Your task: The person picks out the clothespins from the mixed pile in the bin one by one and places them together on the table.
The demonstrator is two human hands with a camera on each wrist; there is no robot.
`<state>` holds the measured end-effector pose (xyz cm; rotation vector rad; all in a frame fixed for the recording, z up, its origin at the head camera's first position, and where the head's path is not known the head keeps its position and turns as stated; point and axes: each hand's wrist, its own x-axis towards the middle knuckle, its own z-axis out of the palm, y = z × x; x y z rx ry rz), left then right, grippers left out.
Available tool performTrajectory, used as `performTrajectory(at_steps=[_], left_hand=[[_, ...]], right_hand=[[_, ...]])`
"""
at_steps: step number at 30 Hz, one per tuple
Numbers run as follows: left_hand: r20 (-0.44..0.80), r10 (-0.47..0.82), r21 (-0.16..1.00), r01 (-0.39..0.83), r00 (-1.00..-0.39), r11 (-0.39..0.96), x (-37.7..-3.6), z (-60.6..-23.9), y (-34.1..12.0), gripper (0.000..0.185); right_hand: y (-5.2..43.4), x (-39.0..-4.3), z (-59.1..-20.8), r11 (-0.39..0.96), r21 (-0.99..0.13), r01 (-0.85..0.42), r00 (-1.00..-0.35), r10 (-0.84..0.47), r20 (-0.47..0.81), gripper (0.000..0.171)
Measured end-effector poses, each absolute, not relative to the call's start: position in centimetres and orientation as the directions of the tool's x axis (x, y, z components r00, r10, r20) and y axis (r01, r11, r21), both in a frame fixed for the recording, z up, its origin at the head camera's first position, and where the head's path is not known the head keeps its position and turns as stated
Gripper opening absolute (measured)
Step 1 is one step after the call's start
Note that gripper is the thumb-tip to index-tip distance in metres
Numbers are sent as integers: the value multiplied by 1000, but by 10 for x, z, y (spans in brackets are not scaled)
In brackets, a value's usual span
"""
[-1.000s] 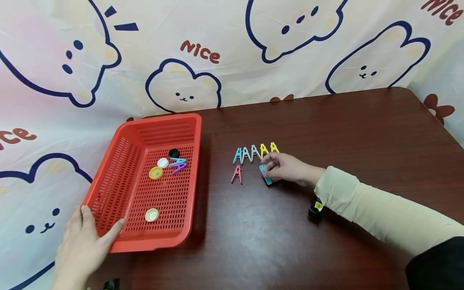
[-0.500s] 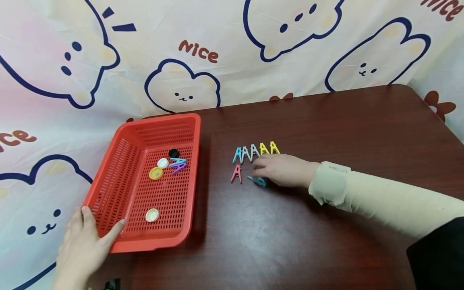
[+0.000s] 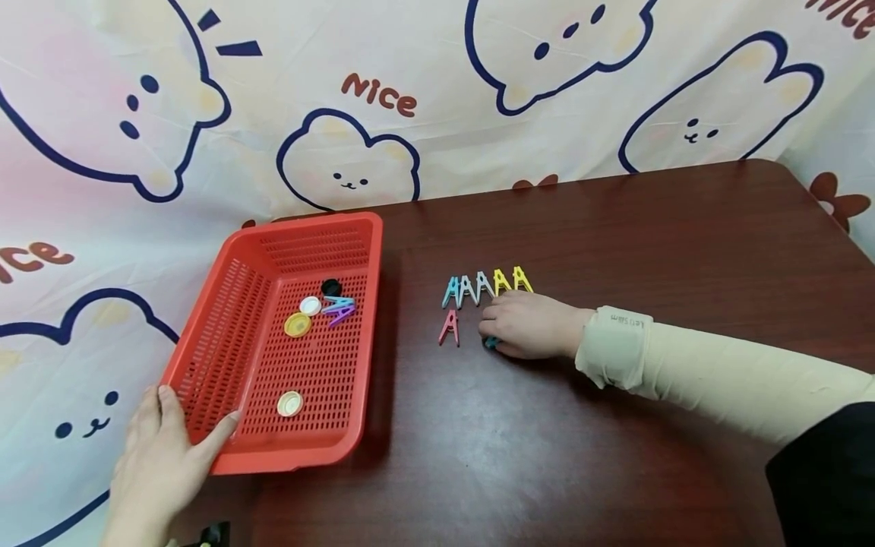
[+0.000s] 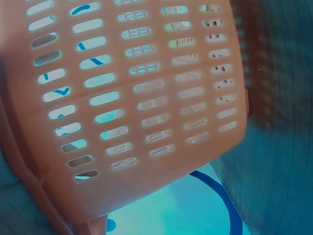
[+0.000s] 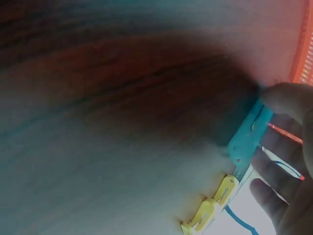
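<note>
My left hand (image 3: 160, 460) grips the near left corner of a red plastic basket (image 3: 373, 327), thumb over the inside of the rim. In the left wrist view the slotted wall of that basket (image 4: 132, 186) fills most of the picture. My right hand (image 3: 529, 327) is low over the table and pinches a blue clothespin (image 5: 252, 132) between thumb and fingers. From the head view the hand hides most of this clothespin. Just left of it lies a pink clothespin (image 3: 451, 319). Behind runs a row with a blue clothespin (image 3: 451, 290), two pale ones and two yellow clothespins (image 3: 501, 279).
Inside the basket lie a yellow cap (image 3: 297, 325), a white cap (image 3: 311, 306), a black cap (image 3: 331, 288), a cream cap (image 3: 290, 404), and blue and purple clothespins (image 3: 340, 311). A printed cloth (image 3: 451, 152) hangs behind the dark wooden table (image 3: 519, 456).
The blue clothespin in my right hand has turned from steeply slanted to nearly level, then become mostly covered by the hand. The right wrist has rolled over. My left hand stays on the basket.
</note>
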<state>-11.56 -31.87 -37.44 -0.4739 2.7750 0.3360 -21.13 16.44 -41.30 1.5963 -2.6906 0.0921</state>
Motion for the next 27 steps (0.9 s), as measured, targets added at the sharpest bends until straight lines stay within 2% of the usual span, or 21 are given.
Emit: performTrajectory(at_steps=[3, 6, 10, 14, 19, 27], left_hand=[[-334, -287, 175, -358, -898, 917, -116, -374, -318, 120], [-335, -288, 172, -359, -897, 918, -116, -373, -316, 119], [-339, -294, 168, -365, -894, 916, -115, -371, -314, 118], [-342, -300, 165, -371, -891, 914, -114, -369, -312, 117], [-340, -302, 162, -371, -891, 914, -114, -368, -311, 116], [-305, -274, 164, -334, -912, 928, -114, -371, -315, 117]], right_hand=[[163, -211, -415, 519, -104, -848, -524, -852, 21, 16], [161, -212, -415, 590, -192, -784, -597, -802, -22, 16], [159, -215, -416, 676, -344, -651, -700, -710, -70, 11], [160, -219, -416, 703, -518, -487, -780, -617, -105, 8], [160, -221, -417, 703, -626, -337, -823, -544, -167, 14], [155, -217, -422, 706, -670, -229, -869, -458, -186, 15]])
